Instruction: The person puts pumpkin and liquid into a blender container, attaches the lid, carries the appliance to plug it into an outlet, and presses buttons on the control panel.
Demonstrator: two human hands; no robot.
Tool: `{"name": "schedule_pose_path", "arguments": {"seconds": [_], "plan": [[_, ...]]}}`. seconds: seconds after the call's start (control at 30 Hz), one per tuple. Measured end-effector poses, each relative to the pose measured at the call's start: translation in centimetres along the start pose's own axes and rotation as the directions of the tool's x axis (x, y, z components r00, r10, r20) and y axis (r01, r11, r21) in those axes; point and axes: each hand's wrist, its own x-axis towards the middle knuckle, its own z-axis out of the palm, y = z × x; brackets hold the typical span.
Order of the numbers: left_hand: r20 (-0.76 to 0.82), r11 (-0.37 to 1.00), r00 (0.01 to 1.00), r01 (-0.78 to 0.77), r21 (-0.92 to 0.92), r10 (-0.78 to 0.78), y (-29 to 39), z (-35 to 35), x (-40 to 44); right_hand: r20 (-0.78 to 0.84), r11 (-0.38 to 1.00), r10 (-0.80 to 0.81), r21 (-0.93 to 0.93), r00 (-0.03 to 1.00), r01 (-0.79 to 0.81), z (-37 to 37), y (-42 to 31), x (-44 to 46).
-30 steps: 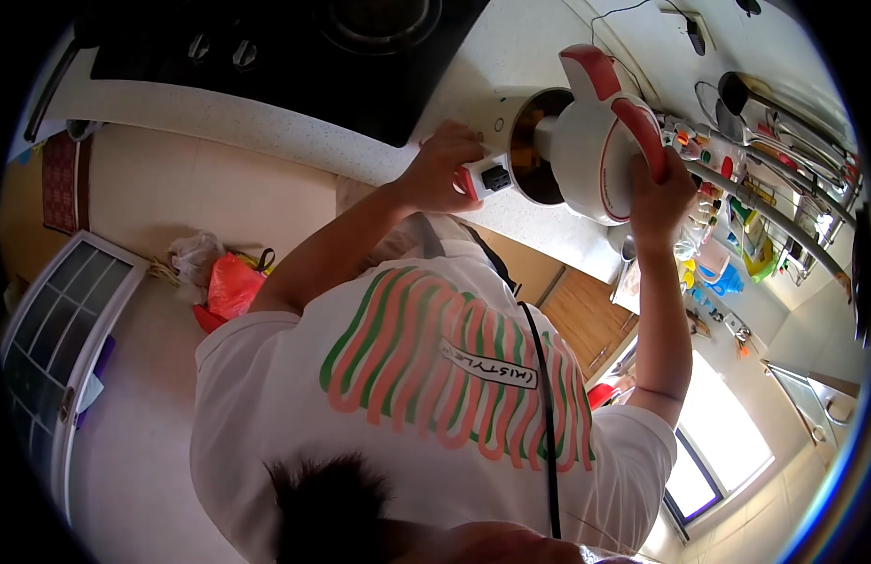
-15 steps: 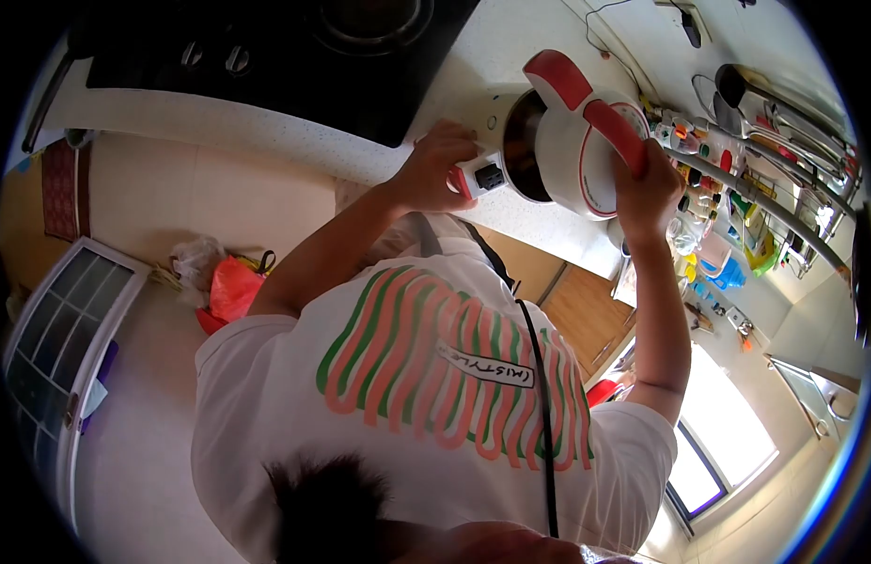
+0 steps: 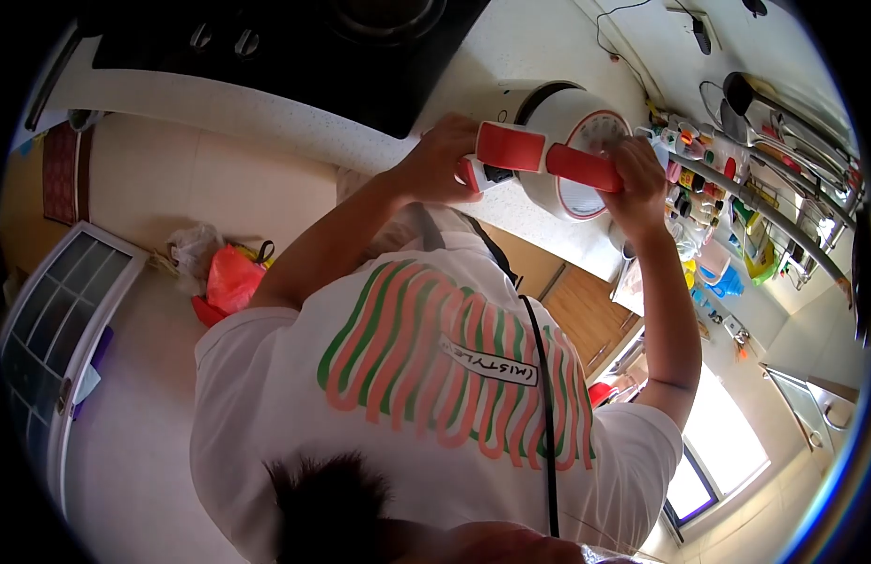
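Two grips: left hand [image 3: 443,157] wraps jug handle [image 3: 472,175], likely bracing it; right hand [image 3: 637,180] clenches top unit [image 3: 569,117] by red handle [image 3: 583,167].

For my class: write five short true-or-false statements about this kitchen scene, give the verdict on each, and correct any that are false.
1. The right hand grips the red handle of the white appliance top. True.
2. The left hand is raised well away from the jug. False: the left hand is at the handle side of the jug.
3. The jug is on the stove's burner. False: it is at the pale counter, beside the black stove.
4. A red bag lies next to a pale plastic bag. True.
5. The shirt is plain black. False: the shirt is white with a wavy pink and green print.
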Motion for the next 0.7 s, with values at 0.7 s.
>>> {"name": "schedule_pose_path", "arguments": {"seconds": [0.7], "plan": [[0.164, 0.984, 0.971, 0.171, 0.044, -0.176, 3.4, -2.9, -0.4, 0.101, 0.987, -0.161, 0.022, 0.982, 0.159, 0.2, 1.9, 0.8]]}}
